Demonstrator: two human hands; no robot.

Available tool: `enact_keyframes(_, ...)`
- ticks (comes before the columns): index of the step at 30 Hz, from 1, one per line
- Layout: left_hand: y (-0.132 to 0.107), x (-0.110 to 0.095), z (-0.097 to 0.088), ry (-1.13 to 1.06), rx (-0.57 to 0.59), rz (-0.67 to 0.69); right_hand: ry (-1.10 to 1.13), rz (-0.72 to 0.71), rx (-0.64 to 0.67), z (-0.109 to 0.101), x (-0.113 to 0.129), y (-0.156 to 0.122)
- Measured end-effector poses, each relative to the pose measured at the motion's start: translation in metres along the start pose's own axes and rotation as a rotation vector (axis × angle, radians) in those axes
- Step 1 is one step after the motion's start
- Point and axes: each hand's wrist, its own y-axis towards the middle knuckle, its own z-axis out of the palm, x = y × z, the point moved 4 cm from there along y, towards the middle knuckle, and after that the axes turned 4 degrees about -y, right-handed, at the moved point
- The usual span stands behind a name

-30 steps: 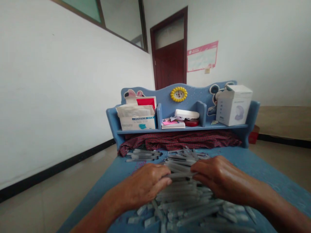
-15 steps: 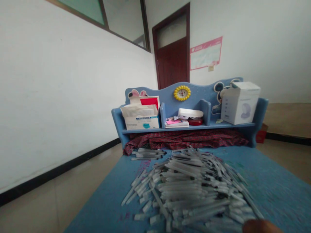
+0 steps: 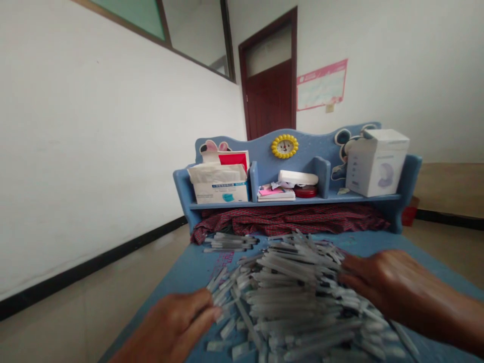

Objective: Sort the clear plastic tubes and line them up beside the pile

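Pile of slim, translucent grey-white plastic tubes, pen-like, some dark-ended [image 3: 291, 297]: spread over the blue painted tabletop [image 3: 185, 272]; its tubes mostly lie crosswise in the middle and slanted at the flanks.
Left hand [image 3: 176, 317]: back in view at the pile's left edge, after being out of sight half a second ago; thumb and forefinger are drawn toward each other with a narrow gap, and blur hides whether they grip a tube, so I cannot tell.
Short translucent blocky plastic pieces [image 3: 227, 328]: loose at the pile's near left, just beside that hand.
Small side bundle of similar dark-tipped tubes [image 3: 230, 242]: beyond the pile's left flank, apart from it, unchanged.
Space between the hands: a second ago both hands met over the pile's middle with one tube level between them; now no tube spans it, so I judge handling has shifted to the pile's flanks.
Red-and-dark checked cloth [image 3: 291, 219]: crumpled beyond the pile.
Right hand [image 3: 380, 277]: returned to the pile's right flank, fingers bent together and pointing inward; fingertips are blurred, so any grip cannot be told.
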Motion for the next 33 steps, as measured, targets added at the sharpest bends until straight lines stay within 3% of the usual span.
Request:
enact_keyframes(2,0.027,-0.007,-0.002,0.033,-0.007,-0.029,-0.161,0.06,0.177,0.008,0.0,0.043)
enact_keyframes(5,0.056,-0.009,0.01,0.047,-0.011,-0.056,-0.195,0.156,0.307,0.027,-0.003,0.091)
enact_keyframes(10,0.07,-0.006,0.03,-0.003,-0.013,-0.011,-0.147,0.211,0.387,0.062,-0.009,0.118)
enact_keyframes(16,0.07,-0.004,0.02,0.004,-0.036,0.009,-0.12,0.257,0.383,0.069,-0.01,0.113)
enact_keyframes(22,0.097,0.028,0.009,0.162,-0.053,-0.057,-0.089,0.258,0.265,0.051,-0.001,0.086)
enact_keyframes(26,0.125,0.044,0.019,0.274,-0.008,-0.13,-0.008,0.234,0.152,0.049,0.005,0.07)
enact_keyframes(33,0.145,0.043,0.036,0.366,0.093,-0.158,0.051,0.22,0.061,0.061,-0.002,0.062)
